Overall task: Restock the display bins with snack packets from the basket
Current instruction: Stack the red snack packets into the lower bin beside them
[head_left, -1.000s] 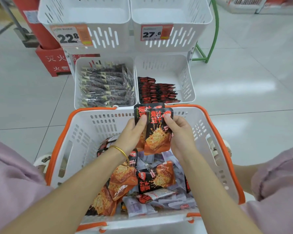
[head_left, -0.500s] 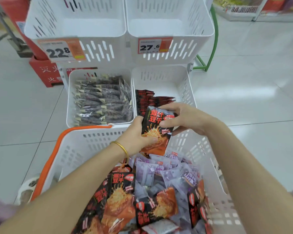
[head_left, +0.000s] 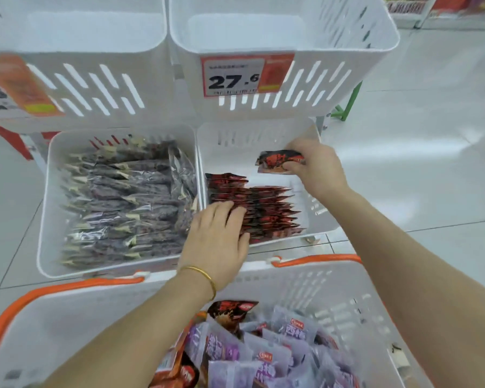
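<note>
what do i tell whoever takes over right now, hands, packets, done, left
Right hand pinches red packets over the lower right bin.
Left hand lies flat on the red row standing in that bin.
Done: that row partly fills the bin; lower left bin is full of dark packets.
Left: place the held packets, then unload the basket of red and purple packets.
</note>
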`<state>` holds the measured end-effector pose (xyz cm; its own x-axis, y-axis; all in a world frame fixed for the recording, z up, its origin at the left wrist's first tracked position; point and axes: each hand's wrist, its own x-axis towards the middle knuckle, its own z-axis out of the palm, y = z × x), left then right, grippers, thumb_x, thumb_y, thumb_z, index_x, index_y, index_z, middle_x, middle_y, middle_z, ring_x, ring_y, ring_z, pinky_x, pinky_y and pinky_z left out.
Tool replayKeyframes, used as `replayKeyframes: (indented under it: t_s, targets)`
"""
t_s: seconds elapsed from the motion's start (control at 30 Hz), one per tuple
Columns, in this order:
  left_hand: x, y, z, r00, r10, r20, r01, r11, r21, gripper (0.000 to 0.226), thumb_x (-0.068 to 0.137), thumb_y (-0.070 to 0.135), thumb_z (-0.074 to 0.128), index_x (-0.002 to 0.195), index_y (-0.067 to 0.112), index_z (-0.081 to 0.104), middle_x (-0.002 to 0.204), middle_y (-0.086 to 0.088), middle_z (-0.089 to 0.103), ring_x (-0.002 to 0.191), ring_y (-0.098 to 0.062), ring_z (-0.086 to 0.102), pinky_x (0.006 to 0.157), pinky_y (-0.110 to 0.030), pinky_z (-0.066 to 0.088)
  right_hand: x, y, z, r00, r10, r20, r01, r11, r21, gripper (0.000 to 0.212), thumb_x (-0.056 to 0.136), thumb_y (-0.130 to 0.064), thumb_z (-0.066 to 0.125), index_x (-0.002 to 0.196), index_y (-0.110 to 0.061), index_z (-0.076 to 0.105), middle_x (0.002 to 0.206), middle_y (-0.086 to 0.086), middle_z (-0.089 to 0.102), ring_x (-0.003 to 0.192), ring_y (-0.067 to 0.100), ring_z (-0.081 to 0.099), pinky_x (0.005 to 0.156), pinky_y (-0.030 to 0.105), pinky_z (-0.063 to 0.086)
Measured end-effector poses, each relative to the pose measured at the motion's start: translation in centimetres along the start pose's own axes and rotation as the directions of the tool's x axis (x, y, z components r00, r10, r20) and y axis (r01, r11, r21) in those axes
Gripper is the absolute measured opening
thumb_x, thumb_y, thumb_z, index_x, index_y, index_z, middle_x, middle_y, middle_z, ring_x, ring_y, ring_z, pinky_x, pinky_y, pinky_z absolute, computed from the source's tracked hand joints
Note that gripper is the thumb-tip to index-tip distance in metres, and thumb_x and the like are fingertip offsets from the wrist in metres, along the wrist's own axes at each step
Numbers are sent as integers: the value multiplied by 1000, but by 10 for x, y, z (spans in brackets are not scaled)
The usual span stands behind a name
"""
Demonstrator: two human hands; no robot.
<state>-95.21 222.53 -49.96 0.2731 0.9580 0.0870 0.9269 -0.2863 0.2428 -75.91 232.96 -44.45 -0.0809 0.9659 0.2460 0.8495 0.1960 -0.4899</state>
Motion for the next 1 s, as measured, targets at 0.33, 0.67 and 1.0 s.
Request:
replayKeyframes:
  t_s: [0.33,0.67,1.0]
  targets:
    - [6,-5,13,998,-19,-61,23,998,63,45,85,35,33,116,13,57,117,-7,58,112,-28,53,94,-45,45,24,33,59,844,119,523,-274,934,230,26,91,-5,37,111,-14,52,107,15,55,88,21,46,73,32,36]
    - [8,-7,9,998,-53,-22,54,994,90,57,85,37,20,124,13,54,124,-8,54,120,-28,46,100,-45,39,-21,17,13,937,114,330,-237,902,361,47,87,-22,35,133,-24,45,140,-5,45,130,13,37,105,31,30]
    - [-13,23,-20,987,-161,-4,155,941,302,47,98,40,27,136,13,35,138,-13,39,124,-33,34,101,-47,31,-235,-25,-48,924,235,301,-357,813,459,43,81,4,43,101,-30,59,101,-17,60,98,14,61,87,29,47]
